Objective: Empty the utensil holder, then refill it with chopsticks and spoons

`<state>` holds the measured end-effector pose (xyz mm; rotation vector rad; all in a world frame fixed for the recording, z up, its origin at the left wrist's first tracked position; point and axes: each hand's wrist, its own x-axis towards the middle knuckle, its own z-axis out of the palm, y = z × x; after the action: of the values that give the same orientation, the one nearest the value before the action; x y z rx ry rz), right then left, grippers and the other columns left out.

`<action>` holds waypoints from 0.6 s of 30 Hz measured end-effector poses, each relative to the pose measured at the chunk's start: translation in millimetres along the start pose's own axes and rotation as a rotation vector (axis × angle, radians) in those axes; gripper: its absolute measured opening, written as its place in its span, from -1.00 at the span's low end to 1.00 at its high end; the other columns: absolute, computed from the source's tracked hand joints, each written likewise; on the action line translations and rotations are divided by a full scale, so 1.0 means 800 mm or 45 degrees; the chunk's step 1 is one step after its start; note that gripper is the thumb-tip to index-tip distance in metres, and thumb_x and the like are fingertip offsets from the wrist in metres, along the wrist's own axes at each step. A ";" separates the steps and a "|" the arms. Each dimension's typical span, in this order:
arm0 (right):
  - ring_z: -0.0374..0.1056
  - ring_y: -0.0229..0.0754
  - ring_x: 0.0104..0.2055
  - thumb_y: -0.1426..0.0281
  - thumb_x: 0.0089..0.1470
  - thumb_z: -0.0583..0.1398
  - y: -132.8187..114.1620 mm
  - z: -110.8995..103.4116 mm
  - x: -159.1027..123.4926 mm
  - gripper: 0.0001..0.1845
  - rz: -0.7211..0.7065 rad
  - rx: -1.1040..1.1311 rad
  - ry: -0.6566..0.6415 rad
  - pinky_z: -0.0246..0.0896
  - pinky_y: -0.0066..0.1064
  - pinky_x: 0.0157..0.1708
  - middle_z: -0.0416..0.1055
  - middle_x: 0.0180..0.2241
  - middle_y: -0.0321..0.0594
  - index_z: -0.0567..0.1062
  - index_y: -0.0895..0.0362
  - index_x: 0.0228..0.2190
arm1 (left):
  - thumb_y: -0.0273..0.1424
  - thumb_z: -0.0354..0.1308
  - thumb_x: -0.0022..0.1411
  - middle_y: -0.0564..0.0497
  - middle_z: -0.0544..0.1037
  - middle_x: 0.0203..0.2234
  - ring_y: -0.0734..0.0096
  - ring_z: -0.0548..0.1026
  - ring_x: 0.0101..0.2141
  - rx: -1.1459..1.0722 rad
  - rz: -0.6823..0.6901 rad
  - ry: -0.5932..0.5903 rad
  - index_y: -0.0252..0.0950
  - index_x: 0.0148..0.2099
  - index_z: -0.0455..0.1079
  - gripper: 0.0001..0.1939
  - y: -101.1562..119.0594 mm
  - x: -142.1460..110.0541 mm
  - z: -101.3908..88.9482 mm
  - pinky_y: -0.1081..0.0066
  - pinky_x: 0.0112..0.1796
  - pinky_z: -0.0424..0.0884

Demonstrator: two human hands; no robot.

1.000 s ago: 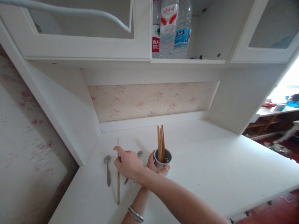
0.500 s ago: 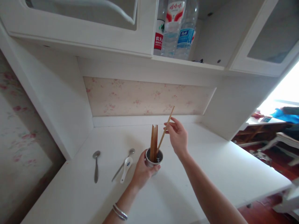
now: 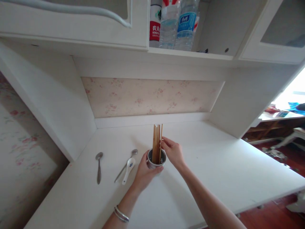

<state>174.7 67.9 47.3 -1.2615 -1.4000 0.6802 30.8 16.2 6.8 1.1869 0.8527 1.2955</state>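
My left hand [image 3: 145, 173] is wrapped round a metal utensil holder [image 3: 156, 166] with small holes in its bottom. Several wooden chopsticks [image 3: 156, 143] stand upright inside it. At the right of the bunch, my right hand [image 3: 173, 152] pinches one chopstick [image 3: 161, 133], whose lower end is inside the holder. To the left on the white surface lie a white ceramic spoon [image 3: 129, 170] with a blue mark and a long-handled metal spoon [image 3: 124, 168] partly beneath it. Farther left lies another metal spoon [image 3: 99, 168].
Overhead, a white cabinet [image 3: 190, 57] holds several plastic bottles [image 3: 186, 28]. A side panel [image 3: 52, 95] bounds the white countertop [image 3: 205, 178] on the left, another [image 3: 257, 92] on the right. Flowered wallpaper [image 3: 147, 97] covers the back.
My right hand has moved left and down, bringing its chopstick from a slant to nearly upright beside the others. My left hand still holds the utensil holder. The view has shifted slightly.
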 end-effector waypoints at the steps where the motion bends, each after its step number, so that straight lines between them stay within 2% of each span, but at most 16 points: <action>1: 0.52 -0.10 -0.25 0.20 0.07 0.17 0.001 0.000 -0.002 -0.65 0.000 -0.013 -0.004 0.44 -0.30 -0.22 0.61 -0.30 -0.29 0.58 0.02 -0.14 | -0.43 0.42 -0.09 -0.17 0.43 0.05 0.17 0.46 0.00 -0.007 -0.001 -0.007 -0.25 0.16 0.16 -0.22 -0.001 0.000 0.000 0.21 0.04 0.33; 9: 0.53 -0.10 -0.23 0.17 0.10 0.16 -0.003 -0.007 -0.003 -0.65 -0.019 -0.086 -0.027 0.43 -0.32 -0.22 0.60 -0.24 -0.32 0.57 -0.01 -0.12 | -0.42 0.44 -0.14 -0.17 0.47 0.02 0.16 0.46 -0.01 0.053 -0.009 0.034 -0.26 0.15 0.20 -0.21 -0.001 -0.001 0.000 0.20 0.03 0.34; 14: 0.49 -0.08 -0.10 0.21 0.13 0.15 -0.004 -0.008 -0.007 -0.70 -0.053 -0.178 -0.092 0.36 -0.27 -0.06 0.59 -0.17 -0.36 0.58 -0.08 -0.13 | -0.44 0.42 -0.11 -0.17 0.46 0.02 0.18 0.47 -0.02 0.050 -0.012 0.032 -0.26 0.15 0.18 -0.22 -0.001 -0.001 0.001 0.22 0.02 0.35; 18: 0.47 -0.05 -0.06 0.17 0.11 0.18 0.003 -0.008 -0.014 -0.64 0.031 0.014 -0.108 0.33 -0.22 0.01 0.57 -0.13 -0.28 0.55 -0.01 -0.08 | -0.46 0.42 -0.11 -0.16 0.46 0.03 0.18 0.46 0.00 0.020 0.004 0.025 -0.26 0.14 0.18 -0.23 -0.003 0.000 0.001 0.21 0.04 0.34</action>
<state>180.0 56.3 43.2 -1.2550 -1.4502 0.7650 32.2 16.1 4.5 1.1901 0.8766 1.3071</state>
